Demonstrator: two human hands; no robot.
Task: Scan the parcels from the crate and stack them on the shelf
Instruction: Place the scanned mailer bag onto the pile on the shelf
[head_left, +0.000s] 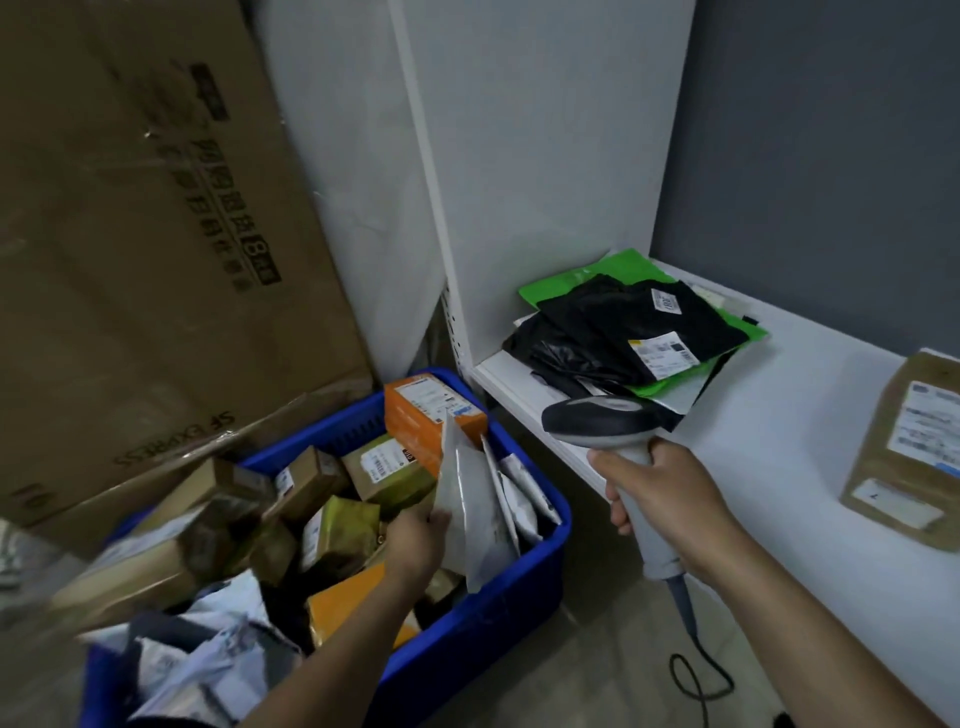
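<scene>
Left forearm low in frame. My left hand (415, 540) pinches the grey mailer (470, 514) by its lower left edge, at the right side of the blue crate (498, 618). The mailer stands on edge, long axis upward. My right hand (665, 493) is wrapped round the scanner (597, 418) handle; the scanner head is just up-right of the mailer, by the shelf (805, 405) edge. I can't see a label, and the left fingertips are hidden behind the mailer.

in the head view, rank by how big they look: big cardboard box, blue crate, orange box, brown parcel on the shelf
1. big cardboard box
2. blue crate
3. brown parcel, cut off by the frame edge
4. orange box, farther off, so true size against the parcel is unsure
</scene>
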